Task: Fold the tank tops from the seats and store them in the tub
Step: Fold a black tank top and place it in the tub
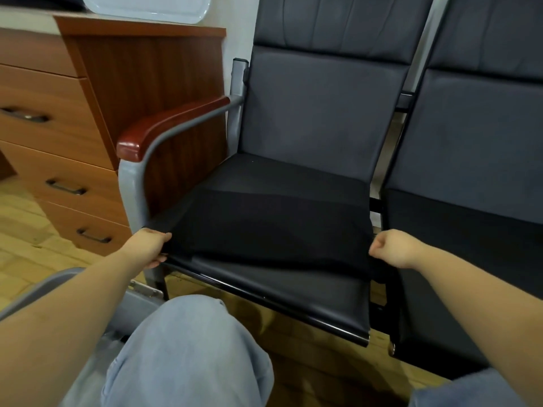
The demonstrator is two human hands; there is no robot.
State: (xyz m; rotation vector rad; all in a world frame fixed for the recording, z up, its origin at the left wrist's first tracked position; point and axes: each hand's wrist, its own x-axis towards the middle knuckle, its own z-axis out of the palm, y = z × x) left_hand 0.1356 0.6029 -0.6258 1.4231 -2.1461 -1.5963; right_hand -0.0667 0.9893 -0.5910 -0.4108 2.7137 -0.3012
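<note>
On the smooth dark padded seat (293,286), near its front edge, a matte black tank top (264,224) is stretched flat, long axis left to right, pinched at its ends by the left hand (150,248) and right hand (393,249).

- A wooden drawer cabinet (58,160) with dark handles stands at far left.
- Pale wood-pattern floor (20,227) runs beneath.
- A light wall (238,30) shows behind, between cabinet and seating.
</note>
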